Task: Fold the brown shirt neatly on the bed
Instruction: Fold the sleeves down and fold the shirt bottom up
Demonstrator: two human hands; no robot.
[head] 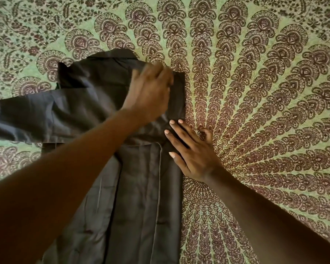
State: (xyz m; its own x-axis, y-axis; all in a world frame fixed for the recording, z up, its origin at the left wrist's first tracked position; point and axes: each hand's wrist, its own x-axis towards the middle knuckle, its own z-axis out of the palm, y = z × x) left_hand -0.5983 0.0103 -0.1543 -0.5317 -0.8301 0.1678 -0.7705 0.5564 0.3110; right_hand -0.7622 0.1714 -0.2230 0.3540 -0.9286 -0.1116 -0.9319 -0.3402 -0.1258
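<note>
Brown shirt (95,115) lies left-centre on patterned bedspread (255,92). Right hand (194,149) presses its folded edge, fingers flat. Left hand (149,92) blurred, grip unclear. Risk: 1 sleeve bunches, fold skews.

Domestic bedroom, viewed from above the bed.
A green bedspread (255,92) printed with dark maroon fan-shaped paisley motifs covers the whole visible surface; its soft, slightly puckered cloth and a garment (141,206) laid flat on it indicate a home.
</note>
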